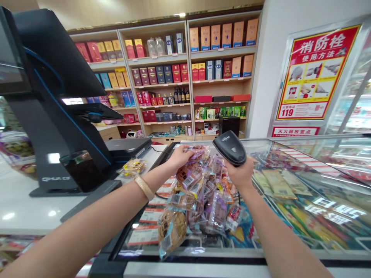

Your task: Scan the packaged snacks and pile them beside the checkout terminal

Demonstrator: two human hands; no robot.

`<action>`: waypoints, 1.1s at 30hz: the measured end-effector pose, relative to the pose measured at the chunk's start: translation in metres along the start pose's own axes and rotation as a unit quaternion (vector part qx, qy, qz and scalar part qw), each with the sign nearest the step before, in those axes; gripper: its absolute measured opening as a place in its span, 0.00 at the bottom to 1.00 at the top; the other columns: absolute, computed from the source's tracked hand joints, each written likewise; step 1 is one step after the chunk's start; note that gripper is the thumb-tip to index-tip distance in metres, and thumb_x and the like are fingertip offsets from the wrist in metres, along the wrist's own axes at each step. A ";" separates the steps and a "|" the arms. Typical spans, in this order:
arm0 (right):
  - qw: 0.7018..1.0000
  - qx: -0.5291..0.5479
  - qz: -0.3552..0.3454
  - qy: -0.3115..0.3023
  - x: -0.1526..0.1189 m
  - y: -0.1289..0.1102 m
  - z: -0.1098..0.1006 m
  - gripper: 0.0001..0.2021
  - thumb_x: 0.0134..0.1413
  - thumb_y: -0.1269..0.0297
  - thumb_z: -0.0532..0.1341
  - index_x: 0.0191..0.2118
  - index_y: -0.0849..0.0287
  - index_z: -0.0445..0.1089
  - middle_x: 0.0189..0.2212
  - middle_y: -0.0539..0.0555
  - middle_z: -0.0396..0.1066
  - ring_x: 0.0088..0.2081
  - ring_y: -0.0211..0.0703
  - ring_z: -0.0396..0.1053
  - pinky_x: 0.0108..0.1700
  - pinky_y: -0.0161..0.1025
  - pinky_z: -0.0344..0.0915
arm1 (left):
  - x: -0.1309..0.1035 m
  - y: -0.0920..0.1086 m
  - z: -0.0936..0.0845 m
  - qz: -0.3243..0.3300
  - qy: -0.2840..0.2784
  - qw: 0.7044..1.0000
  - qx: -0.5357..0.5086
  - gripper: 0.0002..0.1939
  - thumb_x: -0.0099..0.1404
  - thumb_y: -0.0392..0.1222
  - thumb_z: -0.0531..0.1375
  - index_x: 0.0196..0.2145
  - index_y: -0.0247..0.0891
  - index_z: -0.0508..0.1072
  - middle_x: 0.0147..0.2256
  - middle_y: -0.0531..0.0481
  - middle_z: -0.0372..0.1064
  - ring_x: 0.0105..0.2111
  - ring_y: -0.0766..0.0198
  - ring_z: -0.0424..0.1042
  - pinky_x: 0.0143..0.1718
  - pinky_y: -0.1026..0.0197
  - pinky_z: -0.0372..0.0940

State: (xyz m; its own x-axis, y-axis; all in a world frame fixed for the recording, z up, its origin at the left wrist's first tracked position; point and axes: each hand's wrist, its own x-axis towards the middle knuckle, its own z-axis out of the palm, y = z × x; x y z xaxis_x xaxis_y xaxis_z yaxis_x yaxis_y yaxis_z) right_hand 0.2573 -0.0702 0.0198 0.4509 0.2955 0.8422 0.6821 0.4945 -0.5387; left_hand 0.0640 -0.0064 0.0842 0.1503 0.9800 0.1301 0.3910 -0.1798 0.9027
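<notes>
A heap of clear-wrapped snack packets is lying on the glass top of the display counter, nearest the camera, barcodes facing up. The left hand is reaching over the far end of the heap, fingers closing around one packet. The right hand is gripping a black barcode scanner, its head tilting toward the heap. Left of them, a black checkout terminal is standing on the white counter. Beyond, wooden shelves are displaying boxed goods and bottles.
</notes>
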 end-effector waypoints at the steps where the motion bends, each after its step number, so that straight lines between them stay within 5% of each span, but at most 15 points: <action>1: 1.000 -0.001 -0.002 0.000 0.000 0.000 0.000 0.11 0.43 0.57 0.64 0.22 0.59 0.68 0.19 0.52 0.70 0.23 0.43 0.67 0.26 0.38 0.64 | -0.001 -0.001 -0.001 0.001 -0.015 1.000 -0.009 0.22 0.58 0.44 0.61 0.50 0.35 0.68 0.42 0.43 0.74 0.36 0.61 0.73 0.35 0.63 0.65; 11: 1.000 -0.005 -0.015 -0.006 -0.001 0.000 0.000 0.11 0.44 0.56 0.63 0.22 0.57 0.66 0.19 0.51 0.69 0.22 0.42 0.65 0.26 0.38 0.62 | -0.006 -0.009 -0.010 0.068 -0.075 0.995 0.021 0.30 0.61 0.50 0.57 0.60 0.42 0.63 0.60 0.43 0.64 0.57 0.53 0.65 0.59 0.53 0.57; 19: 1.000 -0.020 -0.012 -0.006 0.000 -0.001 -0.001 0.11 0.43 0.56 0.63 0.22 0.57 0.66 0.19 0.51 0.69 0.22 0.43 0.66 0.26 0.38 0.62 | -0.032 -0.040 -0.029 0.239 -0.056 0.957 0.156 0.35 0.57 0.55 0.61 0.61 0.41 0.65 0.65 0.40 0.52 0.66 0.49 0.48 0.65 0.48 0.46; 33: 0.999 -0.042 0.009 -0.017 -0.002 0.012 0.000 0.12 0.42 0.56 0.65 0.22 0.59 0.68 0.19 0.51 0.69 0.23 0.43 0.65 0.26 0.38 0.61 | -0.038 -0.047 0.008 0.210 -0.004 0.961 0.182 0.34 0.58 0.52 0.63 0.61 0.45 0.65 0.63 0.41 0.54 0.65 0.49 0.52 0.64 0.49 0.49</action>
State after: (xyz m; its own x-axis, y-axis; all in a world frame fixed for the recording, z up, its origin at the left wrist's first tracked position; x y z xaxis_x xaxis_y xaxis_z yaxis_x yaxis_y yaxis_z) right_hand 0.2650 -0.0651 0.0112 0.4444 0.3328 0.8317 0.7204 0.4191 -0.5526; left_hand 0.0470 -0.0358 0.0335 0.3702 0.8142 0.4472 0.5863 -0.5782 0.5674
